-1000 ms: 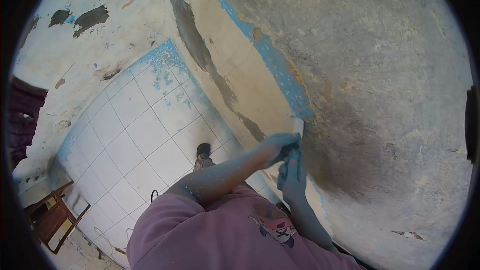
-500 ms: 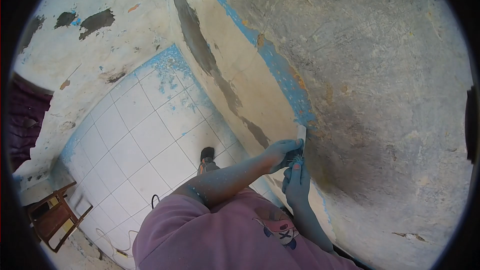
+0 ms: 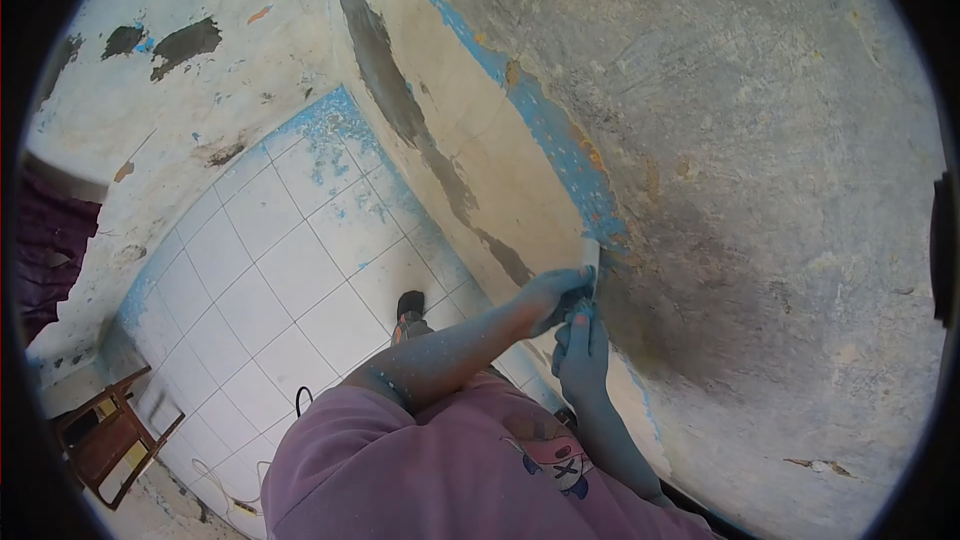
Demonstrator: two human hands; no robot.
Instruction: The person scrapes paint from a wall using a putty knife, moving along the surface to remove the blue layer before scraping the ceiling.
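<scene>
Both my hands are closed on a scraper (image 3: 592, 255), whose pale flat blade points up along the wall. My left hand (image 3: 550, 300) grips it near the blade, its thumb pressed along the side. Just below, my right hand (image 3: 582, 352) wraps the lower end, thumb on top; the handle itself is mostly hidden. The blade tip touches or nearly touches the lower end of a strip of blue paint (image 3: 560, 140) on the wall. Bluish dust coats both hands and forearms.
Bare grey wall (image 3: 750, 140) lies right of the blue strip, cream wall (image 3: 500, 140) left of it. Blue flakes litter the white tiled floor (image 3: 270, 280) along its edges. A wooden chair (image 3: 105, 440), a cable (image 3: 225, 485) and a purple cloth (image 3: 55, 250) are at left.
My hands and the scraper have shifted slightly up and left in view, the blade tip moving a little along the blue strip. The whole view has also drifted slightly.
</scene>
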